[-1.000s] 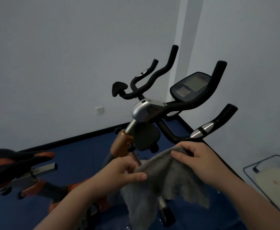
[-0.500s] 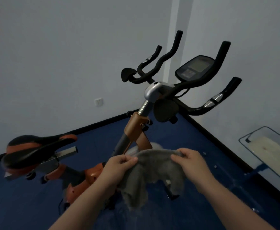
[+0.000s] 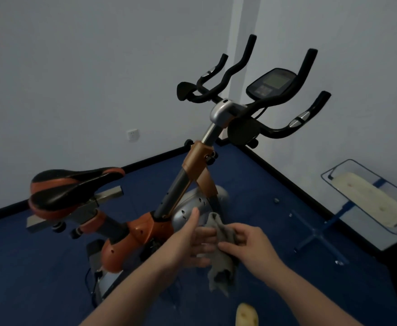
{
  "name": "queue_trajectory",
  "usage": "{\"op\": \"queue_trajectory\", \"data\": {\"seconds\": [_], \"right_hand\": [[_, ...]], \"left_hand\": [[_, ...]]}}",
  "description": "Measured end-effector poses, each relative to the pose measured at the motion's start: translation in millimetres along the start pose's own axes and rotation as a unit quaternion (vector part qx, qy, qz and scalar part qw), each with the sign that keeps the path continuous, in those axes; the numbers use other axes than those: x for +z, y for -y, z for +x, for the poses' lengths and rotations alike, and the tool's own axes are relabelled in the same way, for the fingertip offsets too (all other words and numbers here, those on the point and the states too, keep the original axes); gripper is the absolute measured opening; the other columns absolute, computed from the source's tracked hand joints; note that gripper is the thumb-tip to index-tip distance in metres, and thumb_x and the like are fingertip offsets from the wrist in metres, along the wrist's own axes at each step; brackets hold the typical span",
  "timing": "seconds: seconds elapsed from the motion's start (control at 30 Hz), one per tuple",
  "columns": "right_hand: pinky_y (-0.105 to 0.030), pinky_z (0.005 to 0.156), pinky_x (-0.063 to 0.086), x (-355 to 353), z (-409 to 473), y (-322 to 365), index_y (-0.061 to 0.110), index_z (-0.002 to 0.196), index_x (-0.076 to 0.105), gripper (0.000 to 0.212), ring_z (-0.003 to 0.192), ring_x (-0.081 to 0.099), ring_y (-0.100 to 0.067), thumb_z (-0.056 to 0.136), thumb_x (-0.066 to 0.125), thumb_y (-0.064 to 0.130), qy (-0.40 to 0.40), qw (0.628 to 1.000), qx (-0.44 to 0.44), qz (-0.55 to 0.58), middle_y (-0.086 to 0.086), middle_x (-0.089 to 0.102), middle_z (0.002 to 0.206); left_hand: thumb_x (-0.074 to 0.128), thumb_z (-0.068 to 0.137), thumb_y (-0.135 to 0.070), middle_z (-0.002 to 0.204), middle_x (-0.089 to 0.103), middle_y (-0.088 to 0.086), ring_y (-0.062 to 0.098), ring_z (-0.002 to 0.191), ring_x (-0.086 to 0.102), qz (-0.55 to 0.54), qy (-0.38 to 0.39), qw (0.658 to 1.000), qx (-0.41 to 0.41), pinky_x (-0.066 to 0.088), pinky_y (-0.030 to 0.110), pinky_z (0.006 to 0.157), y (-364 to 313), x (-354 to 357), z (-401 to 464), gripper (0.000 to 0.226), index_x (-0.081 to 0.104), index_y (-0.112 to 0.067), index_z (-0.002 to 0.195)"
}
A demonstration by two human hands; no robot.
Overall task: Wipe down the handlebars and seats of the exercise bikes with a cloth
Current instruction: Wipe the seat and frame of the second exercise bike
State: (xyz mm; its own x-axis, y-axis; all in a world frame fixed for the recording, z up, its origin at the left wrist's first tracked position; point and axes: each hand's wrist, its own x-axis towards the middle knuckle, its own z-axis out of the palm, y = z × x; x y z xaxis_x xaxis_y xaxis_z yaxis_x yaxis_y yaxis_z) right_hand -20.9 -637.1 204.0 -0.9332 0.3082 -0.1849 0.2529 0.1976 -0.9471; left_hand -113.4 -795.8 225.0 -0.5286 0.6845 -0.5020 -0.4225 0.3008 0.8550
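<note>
Cloth [image 3: 223, 241] now bunched, right hand [image 3: 249, 241] gripping it, left hand [image 3: 192, 241] opened flat against it.

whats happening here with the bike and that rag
A person stands over an orange and black exercise bike, getting a grey cloth ready. The right hand pinches the bunched cloth, while the left hand lies flat and open against it, fingers straight. The cloth hangs in front of the bike's frame and touches no part of it. Neither the black handlebars nor the seat is being wiped yet.
</note>
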Motion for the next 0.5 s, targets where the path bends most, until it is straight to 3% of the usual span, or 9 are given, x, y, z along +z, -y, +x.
{"op": "queue_trajectory", "data": {"seconds": [0.17, 0.23, 0.3, 0.37, 0.43, 0.5], "right_hand": [[-0.032, 0.077, 0.056, 9.4, -2.2, -18.0, 0.035, 0.095, 0.070, 0.015, 0.082, 0.065, 0.002, 0.083, 0.072, 0.026, -0.009, 0.970, 0.007, -0.241, 0.017, 0.070, 0.086], [-0.030, 0.074, 0.055, 11.0, -1.6, -22.5, 0.039, 0.099, 0.067, 0.016, 0.082, 0.061, 0.003, 0.086, 0.067, 0.031, -0.003, 0.948, 0.018, -0.317, 0.021, 0.066, 0.086], [-0.028, 0.073, 0.053, 11.9, 1.3, -27.6, 0.040, 0.103, 0.065, 0.016, 0.083, 0.058, 0.002, 0.089, 0.063, 0.032, 0.009, 0.934, 0.023, -0.357, 0.021, 0.064, 0.089], [-0.026, 0.072, 0.052, 11.5, 6.1, -34.0, 0.039, 0.105, 0.063, 0.015, 0.084, 0.058, 0.000, 0.091, 0.059, 0.033, 0.033, 0.921, 0.031, -0.386, 0.019, 0.063, 0.090], [-0.027, 0.073, 0.053, 11.2, 12.2, -39.6, 0.038, 0.105, 0.063, 0.015, 0.085, 0.059, -0.001, 0.092, 0.058, 0.034, 0.059, 0.913, 0.036, -0.401, 0.017, 0.064, 0.091], [-0.029, 0.075, 0.053, 11.3, 20.0, -44.6, 0.037, 0.105, 0.064, 0.015, 0.086, 0.060, -0.002, 0.092, 0.058, 0.033, 0.073, 0.915, 0.037, -0.396, 0.015, 0.065, 0.093]], "left_hand": [[0.034, 0.099, -0.051, 0.106, 0.069, -0.002, 0.011, 0.095, 0.065, 0.140, -0.097, 0.985, 0.026, 0.050, 0.024, 0.078, 26.9, -22.8, -3.8, 0.048, 0.067, -0.019, 0.112], [0.042, 0.099, -0.046, 0.096, 0.070, 0.002, 0.012, 0.085, 0.063, 0.203, -0.146, 0.968, 0.023, 0.051, 0.034, 0.081, 47.7, -40.3, 0.4, 0.038, 0.069, -0.018, 0.098], [0.050, 0.098, -0.039, 0.084, 0.068, 0.002, 0.012, 0.076, 0.061, 0.262, -0.171, 0.950, 0.006, 0.050, 0.038, 0.083, 67.8, -56.7, 5.7, 0.029, 0.066, -0.023, 0.081], [0.052, 0.097, -0.033, 0.076, 0.065, -0.005, 0.009, 0.072, 0.059, 0.292, -0.184, 0.938, -0.020, 0.048, 0.031, 0.076, 81.8, -66.9, 7.9, 0.026, 0.062, -0.027, 0.074], [0.051, 0.097, -0.030, 0.078, 0.065, -0.007, 0.006, 0.073, 0.059, 0.298, -0.194, 0.933, -0.052, 0.045, 0.026, 0.069, 89.7, -73.4, 8.3, 0.023, 0.063, -0.027, 0.078], [0.051, 0.096, -0.028, 0.086, 0.067, -0.006, 0.007, 0.078, 0.061, 0.297, -0.197, 0.931, -0.082, 0.047, 0.026, 0.073, 96.0, -77.3, 9.0, 0.019, 0.066, -0.025, 0.086]]}}
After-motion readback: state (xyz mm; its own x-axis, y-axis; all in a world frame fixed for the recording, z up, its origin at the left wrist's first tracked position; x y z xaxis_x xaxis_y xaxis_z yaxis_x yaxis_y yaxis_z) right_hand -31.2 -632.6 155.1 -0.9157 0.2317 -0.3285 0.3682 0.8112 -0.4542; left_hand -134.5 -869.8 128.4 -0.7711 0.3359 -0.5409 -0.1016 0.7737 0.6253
